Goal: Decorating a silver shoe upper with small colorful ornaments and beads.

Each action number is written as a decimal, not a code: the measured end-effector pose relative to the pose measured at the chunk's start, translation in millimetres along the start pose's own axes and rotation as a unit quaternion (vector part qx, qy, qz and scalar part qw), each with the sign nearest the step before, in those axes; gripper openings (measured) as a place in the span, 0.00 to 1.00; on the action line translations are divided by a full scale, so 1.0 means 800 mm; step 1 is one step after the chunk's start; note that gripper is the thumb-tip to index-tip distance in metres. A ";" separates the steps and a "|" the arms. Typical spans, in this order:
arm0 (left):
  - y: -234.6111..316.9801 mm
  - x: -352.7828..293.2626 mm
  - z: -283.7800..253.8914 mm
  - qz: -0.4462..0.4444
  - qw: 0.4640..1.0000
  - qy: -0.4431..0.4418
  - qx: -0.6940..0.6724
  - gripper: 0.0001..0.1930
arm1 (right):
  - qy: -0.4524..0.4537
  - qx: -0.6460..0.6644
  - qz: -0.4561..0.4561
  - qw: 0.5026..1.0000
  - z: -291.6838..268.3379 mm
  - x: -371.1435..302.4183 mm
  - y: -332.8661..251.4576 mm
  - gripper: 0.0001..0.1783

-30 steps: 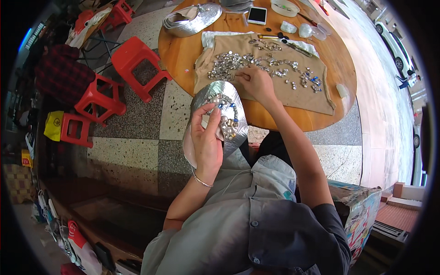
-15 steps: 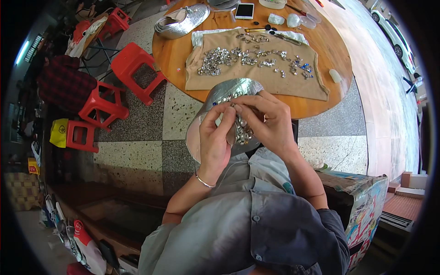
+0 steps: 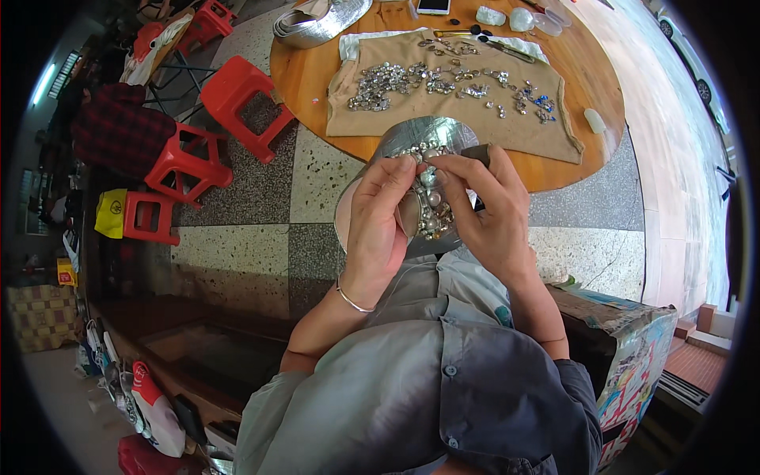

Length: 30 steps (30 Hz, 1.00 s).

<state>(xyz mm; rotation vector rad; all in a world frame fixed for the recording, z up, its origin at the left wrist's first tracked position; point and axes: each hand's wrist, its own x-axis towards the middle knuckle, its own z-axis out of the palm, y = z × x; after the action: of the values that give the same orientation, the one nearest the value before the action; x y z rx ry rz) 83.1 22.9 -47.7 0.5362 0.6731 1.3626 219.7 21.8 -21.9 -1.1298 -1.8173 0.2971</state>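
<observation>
We're on the curved silver piece (image 3: 427, 129), held up over the lap at the near edge of the counter (image 3: 305, 99), beadwork (image 3: 434, 212) crowding its face. Our left hand (image 3: 381, 207) grips it, thumb to the front! Our right hand (image 3: 495, 207) bends in, fingertips at the beads; whether they pinch one, we can't tell. Beyond, on the counter, a tan cloth (image 3: 467, 133) carries scattered shiny stones (image 3: 384, 85), tweezers (image 3: 509, 52) near its far edge, and past that a white phone (image 3: 434, 6). Off left, red stools (image 3: 244, 103)!
</observation>
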 end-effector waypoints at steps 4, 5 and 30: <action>0.001 -0.006 0.000 -0.004 1.000 -0.002 0.016 0.06 | -0.011 -0.001 0.006 1.000 -0.002 -0.004 -0.006 0.11; 0.001 -0.006 0.000 0.005 1.000 -0.007 0.028 0.06 | -0.015 0.000 0.012 1.000 -0.002 -0.005 -0.006 0.11; -0.008 -0.005 -0.003 0.101 0.956 -0.021 0.274 0.08 | -0.069 0.124 -0.012 0.990 -0.012 0.000 0.021 0.07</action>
<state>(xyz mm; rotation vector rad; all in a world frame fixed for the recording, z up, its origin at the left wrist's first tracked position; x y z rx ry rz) 85.2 18.1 -53.6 1.0997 0.9904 1.3441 237.0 28.0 -27.1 -0.9316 -1.8523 0.5820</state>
